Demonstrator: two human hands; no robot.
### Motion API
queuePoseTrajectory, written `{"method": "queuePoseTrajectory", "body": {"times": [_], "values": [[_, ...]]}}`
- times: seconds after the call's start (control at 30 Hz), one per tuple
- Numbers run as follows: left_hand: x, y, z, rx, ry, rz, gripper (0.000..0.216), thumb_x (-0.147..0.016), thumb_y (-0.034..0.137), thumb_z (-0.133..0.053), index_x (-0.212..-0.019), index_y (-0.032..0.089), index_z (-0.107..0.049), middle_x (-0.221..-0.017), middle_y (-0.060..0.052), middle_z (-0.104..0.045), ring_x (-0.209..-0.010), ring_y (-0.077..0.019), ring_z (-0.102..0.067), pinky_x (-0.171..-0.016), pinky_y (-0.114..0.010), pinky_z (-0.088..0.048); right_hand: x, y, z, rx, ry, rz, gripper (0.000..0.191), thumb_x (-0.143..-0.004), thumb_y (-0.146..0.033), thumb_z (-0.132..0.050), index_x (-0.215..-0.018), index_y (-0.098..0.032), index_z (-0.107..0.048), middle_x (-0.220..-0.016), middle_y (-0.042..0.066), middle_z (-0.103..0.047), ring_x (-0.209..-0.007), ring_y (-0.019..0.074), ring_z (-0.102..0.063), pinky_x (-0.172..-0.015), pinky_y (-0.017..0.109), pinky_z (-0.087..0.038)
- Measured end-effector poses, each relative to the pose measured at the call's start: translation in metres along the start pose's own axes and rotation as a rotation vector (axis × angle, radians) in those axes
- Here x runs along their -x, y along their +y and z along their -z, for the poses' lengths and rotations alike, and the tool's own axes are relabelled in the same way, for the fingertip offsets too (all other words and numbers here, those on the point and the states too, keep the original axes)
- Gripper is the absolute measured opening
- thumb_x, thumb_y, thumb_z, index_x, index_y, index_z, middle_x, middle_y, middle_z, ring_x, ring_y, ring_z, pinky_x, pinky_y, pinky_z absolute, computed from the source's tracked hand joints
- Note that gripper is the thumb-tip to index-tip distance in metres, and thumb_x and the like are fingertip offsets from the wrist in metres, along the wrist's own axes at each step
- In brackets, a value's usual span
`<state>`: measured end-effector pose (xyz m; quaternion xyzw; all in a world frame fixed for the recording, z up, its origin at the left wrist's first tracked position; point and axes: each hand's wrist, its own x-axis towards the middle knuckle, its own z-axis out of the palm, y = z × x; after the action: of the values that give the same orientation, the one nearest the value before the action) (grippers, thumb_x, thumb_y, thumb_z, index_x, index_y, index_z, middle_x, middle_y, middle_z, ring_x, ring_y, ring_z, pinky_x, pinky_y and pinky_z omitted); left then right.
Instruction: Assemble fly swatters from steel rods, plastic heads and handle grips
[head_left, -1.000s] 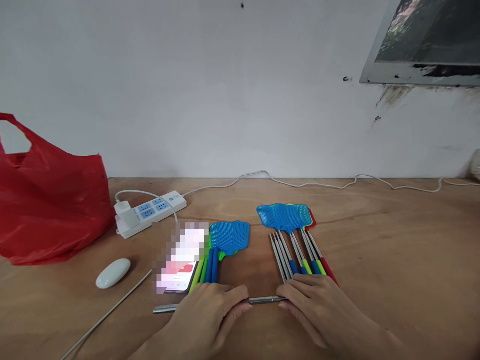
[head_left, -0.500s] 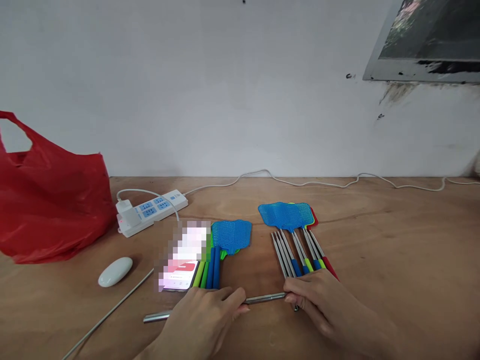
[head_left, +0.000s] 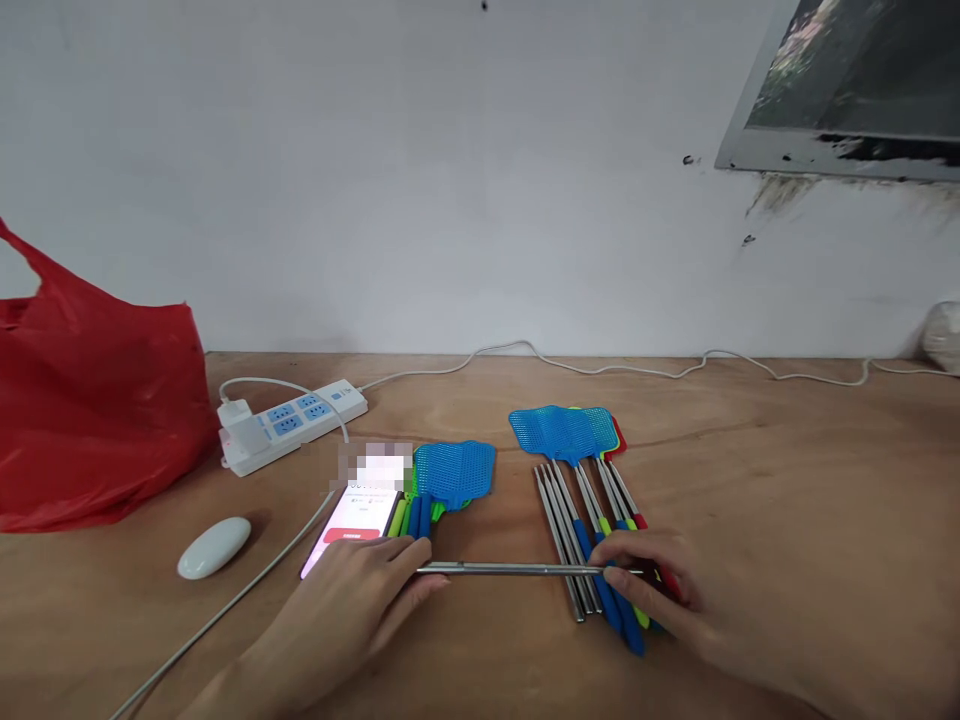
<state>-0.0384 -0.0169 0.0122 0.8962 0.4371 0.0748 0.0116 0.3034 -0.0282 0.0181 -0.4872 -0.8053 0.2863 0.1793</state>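
A thin metal telescopic rod (head_left: 510,569) runs level between my two hands. My left hand (head_left: 360,590) pinches its left end, and my right hand (head_left: 652,590) pinches it toward the right end. Under and beside my right hand lie several fly swatters with blue heads (head_left: 562,432), metal shafts and blue, yellow-green and red handles. Several bare metal rods (head_left: 559,540) lie beside them. Beyond my left hand are blue and green fly swatter heads (head_left: 454,474) with short blue and green handles (head_left: 420,515), partly hidden by my fingers.
A lit phone (head_left: 367,500) lies just beyond my left hand. Farther left are a white mouse (head_left: 214,548), a white power strip (head_left: 296,425) with a plugged-in charger, and a red plastic bag (head_left: 97,400). A white cable (head_left: 600,371) trails along the wall.
My hands have moved apart, and a longer stretch of the rod shows between them. My left hand went left and now covers the phone's lower edge; my right hand went right.
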Motion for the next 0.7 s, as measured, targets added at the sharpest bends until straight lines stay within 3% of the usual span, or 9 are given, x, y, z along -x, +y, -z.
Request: {"method": "queuePoseTrajectory", "body": {"times": [0.23, 0.33, 0.5, 0.7], "values": [[-0.002, -0.009, 0.011, 0.097, -0.011, -0.117, 0.034, -0.107, 0.031, -0.030, -0.091, 0.022, -0.059, -0.081, -0.001, -0.065, -0.066, -0.0179, -0.062, -0.062, -0.028, -0.039, 0.011, 0.015, -0.001, 0.137, 0.146, 0.064, 0.033, -0.102, -0.043, -0.044, -0.089, -0.024, -0.067, -0.071, 0.000, -0.063, -0.063, 0.0167, -0.059, -0.057, 0.028, -0.042], [-0.002, -0.012, 0.008, 0.010, -0.007, -0.167, 0.040, -0.109, 0.031, -0.025, -0.089, 0.022, -0.059, -0.078, -0.002, -0.066, -0.062, -0.0187, -0.061, -0.057, -0.029, -0.035, 0.011, 0.017, 0.002, 0.185, 0.110, 0.105, 0.032, -0.104, -0.039, -0.042, -0.084, -0.024, -0.063, -0.071, 0.000, -0.063, -0.062, 0.0161, -0.059, -0.057, 0.028, -0.042], [0.003, -0.014, 0.004, -0.020, -0.074, -0.097, 0.042, -0.109, 0.036, -0.023, -0.090, 0.023, -0.059, -0.070, 0.000, -0.065, -0.054, -0.0191, -0.059, -0.051, -0.029, -0.029, 0.012, 0.018, 0.005, 0.257, 0.053, 0.164, 0.034, -0.106, -0.032, -0.036, -0.085, -0.022, -0.060, -0.076, 0.001, -0.064, -0.065, 0.0158, -0.060, -0.060, 0.028, -0.043], [0.006, 0.000, -0.005, 0.007, -0.059, -0.105, 0.043, -0.108, 0.036, -0.020, -0.090, 0.024, -0.058, -0.071, -0.002, -0.068, -0.057, -0.0237, -0.063, -0.050, -0.031, -0.031, 0.010, -0.002, -0.014, 0.260, 0.086, 0.221, 0.030, -0.104, -0.025, -0.037, -0.084, -0.022, -0.059, -0.074, 0.001, -0.064, -0.063, 0.0158, -0.060, -0.058, 0.027, -0.042]]}}
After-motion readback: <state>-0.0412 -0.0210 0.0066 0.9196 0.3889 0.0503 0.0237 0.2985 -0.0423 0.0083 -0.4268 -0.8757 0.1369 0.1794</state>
